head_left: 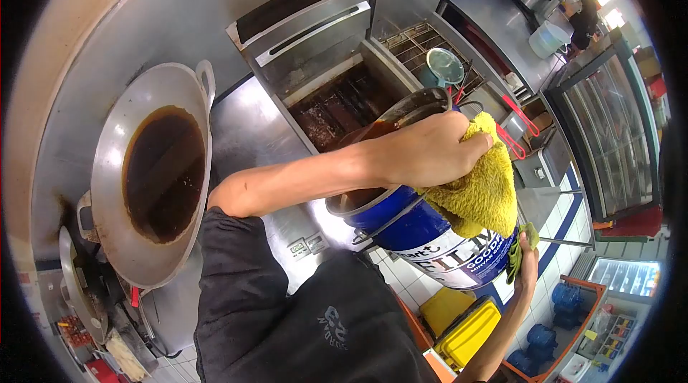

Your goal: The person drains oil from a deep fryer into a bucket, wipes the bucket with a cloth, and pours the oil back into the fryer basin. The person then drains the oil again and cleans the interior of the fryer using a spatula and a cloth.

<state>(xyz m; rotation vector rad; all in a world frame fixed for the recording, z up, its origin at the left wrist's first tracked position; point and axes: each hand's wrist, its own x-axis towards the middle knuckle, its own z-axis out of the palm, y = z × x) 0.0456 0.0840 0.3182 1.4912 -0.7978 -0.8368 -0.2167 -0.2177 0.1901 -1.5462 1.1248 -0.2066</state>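
A large blue and white tin bucket (390, 222) is tilted, its mouth leaning toward the open fryer well (351, 100). My left hand (438, 145) reaches across the bucket's mouth and is closed on a yellow cloth (481, 193) against the far side near the rim. Down at the bucket's base, my right hand (528, 274) is wrapped round a green cloth (514, 262) pressed to the tin. Brown residue shows inside the rim, partly hidden by my left forearm. The fryer well has a dark, stained bottom.
Left of the fryer, a big wok (107, 175) holds dark brown oil. Behind the bucket are a small strainer (444, 66) and red-handled tools (519, 116). A yellow bin (469, 333) stands below; a glass cabinet (609, 125) is at right. Another person (586, 14) is far back.
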